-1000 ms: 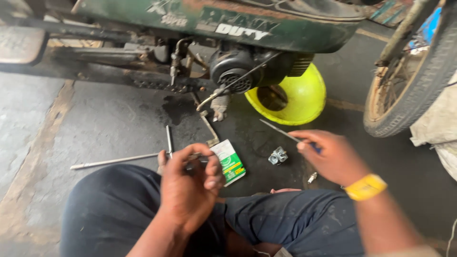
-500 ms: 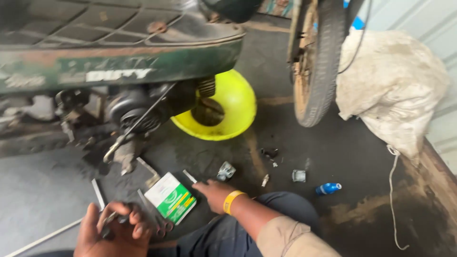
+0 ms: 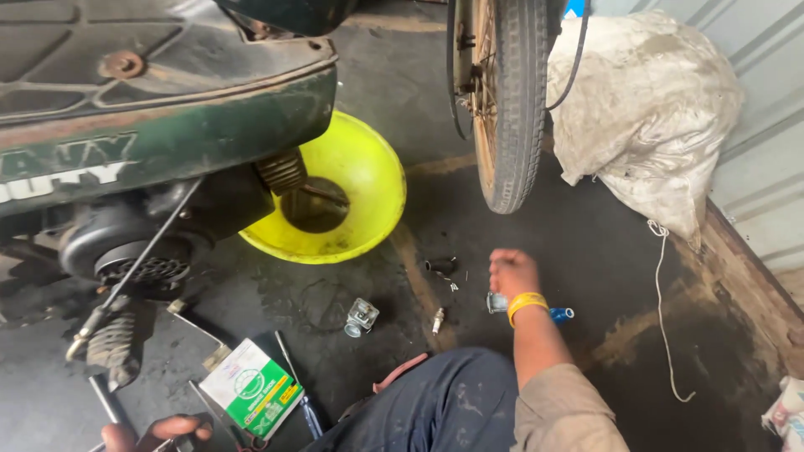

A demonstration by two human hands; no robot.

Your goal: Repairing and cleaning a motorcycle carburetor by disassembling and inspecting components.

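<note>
My right hand (image 3: 512, 273), with a yellow wristband (image 3: 526, 303), reaches out to the dark oily floor, fingers curled down; what it grips is hidden. Just behind the wrist lie a small clear part (image 3: 497, 302) and a blue-capped piece (image 3: 561, 315). My left hand (image 3: 157, 432) sits at the bottom edge, fingers closed around a thin metal tool (image 3: 105, 399). Beside it lies a green and white box (image 3: 251, 389) with a screwdriver (image 3: 295, 378) alongside. A small clear fitting (image 3: 362, 317) and a spark plug (image 3: 436, 320) rest on the floor between my hands.
A green motorcycle's engine (image 3: 126, 255) hangs at the left over a yellow basin (image 3: 368, 192). Its front wheel (image 3: 505, 109) stands ahead, with a white sack (image 3: 649, 109) to the right against a metal wall. A small black part (image 3: 440, 266) and a white string (image 3: 660, 293) lie on the floor.
The view has swung right. My right hand has left the spot by the box and reached right, out to the floor near the clear part. My left hand stays low at the bottom left.
</note>
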